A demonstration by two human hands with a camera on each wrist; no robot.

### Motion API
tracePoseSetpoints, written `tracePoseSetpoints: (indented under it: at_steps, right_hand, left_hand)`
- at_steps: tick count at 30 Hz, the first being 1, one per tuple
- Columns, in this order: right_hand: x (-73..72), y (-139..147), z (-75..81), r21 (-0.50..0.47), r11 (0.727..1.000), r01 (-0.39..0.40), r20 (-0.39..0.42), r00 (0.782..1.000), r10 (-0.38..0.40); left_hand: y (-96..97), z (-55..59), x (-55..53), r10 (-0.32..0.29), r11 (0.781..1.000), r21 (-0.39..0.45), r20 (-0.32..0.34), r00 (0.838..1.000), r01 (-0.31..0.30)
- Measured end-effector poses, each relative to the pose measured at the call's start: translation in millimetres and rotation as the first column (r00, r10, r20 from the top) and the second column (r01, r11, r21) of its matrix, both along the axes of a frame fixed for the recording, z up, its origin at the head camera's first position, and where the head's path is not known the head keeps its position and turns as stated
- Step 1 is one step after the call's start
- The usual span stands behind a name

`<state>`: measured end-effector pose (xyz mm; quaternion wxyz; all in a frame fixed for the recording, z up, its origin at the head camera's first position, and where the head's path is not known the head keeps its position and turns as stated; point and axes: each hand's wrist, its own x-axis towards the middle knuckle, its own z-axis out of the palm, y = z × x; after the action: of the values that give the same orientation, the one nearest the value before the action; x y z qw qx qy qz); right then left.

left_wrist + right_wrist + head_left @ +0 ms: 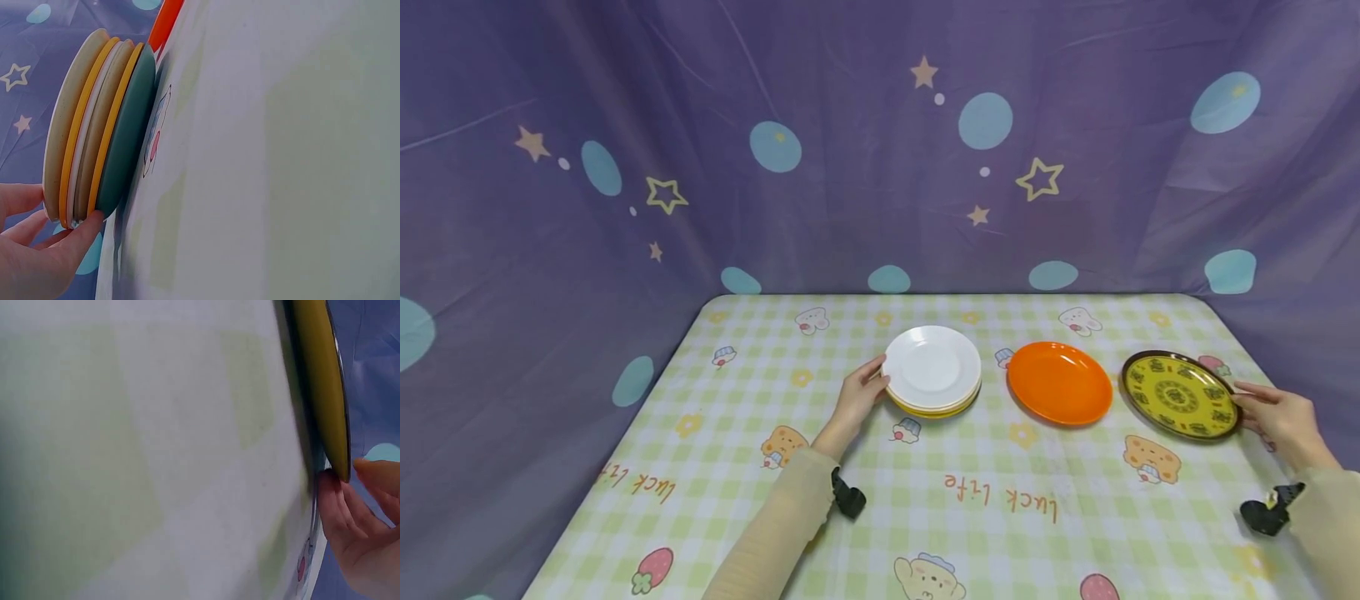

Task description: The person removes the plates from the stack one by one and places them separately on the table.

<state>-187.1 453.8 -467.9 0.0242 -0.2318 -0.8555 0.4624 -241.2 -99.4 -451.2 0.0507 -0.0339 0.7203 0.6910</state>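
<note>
In the head view a stack of plates stands mid-table, a white plate on top. The left wrist view shows its yellow, white and tan rims, with a green plate at the bottom. My left hand grips the stack's left edge, thumb low and a finger at the top rim. An orange plate lies to the right of the stack, untouched. Farther right is a yellow patterned plate with a dark rim. My right hand pinches its right rim, some fingertips below the edge.
A checked tablecloth with cartoon prints covers the table. A purple curtain with stars and blue ovals hangs behind and at the left side. Dark devices are strapped at both wrists.
</note>
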Motion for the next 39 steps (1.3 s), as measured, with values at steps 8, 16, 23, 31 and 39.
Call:
tracePoseSetpoints:
  at_steps: [8,16,23,31,39]
  right_hand:
    - [-0.8,-5,11.7,0.251,0.963,-0.101,-0.017,0.994,0.109]
    - [-2.7,-23,21.0,0.385,0.919,-0.081,-0.134,0.981,0.143]
    - [-15.3,-46,17.5,0.385,0.912,-0.142,-0.209,0.949,0.236]
    - [-22.1,-87,25.3,0.358,0.910,-0.207,-0.290,0.902,0.319]
    - [-18.2,-134,42.9,0.347,0.884,-0.313,-0.297,0.857,0.420]
  left_hand:
    - [0.3,-1.4,-0.6,0.003,1.000,-0.014,0.000,1.000,-0.003]
    - [-0.2,-1.6,-0.3,-0.003,1.000,-0.016,0.001,1.000,0.003]
    - [-1.0,-2.4,-0.2,-0.004,1.000,-0.017,-0.012,1.000,0.004]
    - [0.1,-3.9,-1.5,0.005,1.000,-0.008,-0.009,1.000,-0.005]
    - [0.1,-2.9,-0.6,0.001,1.000,-0.007,-0.008,1.000,-0.001]
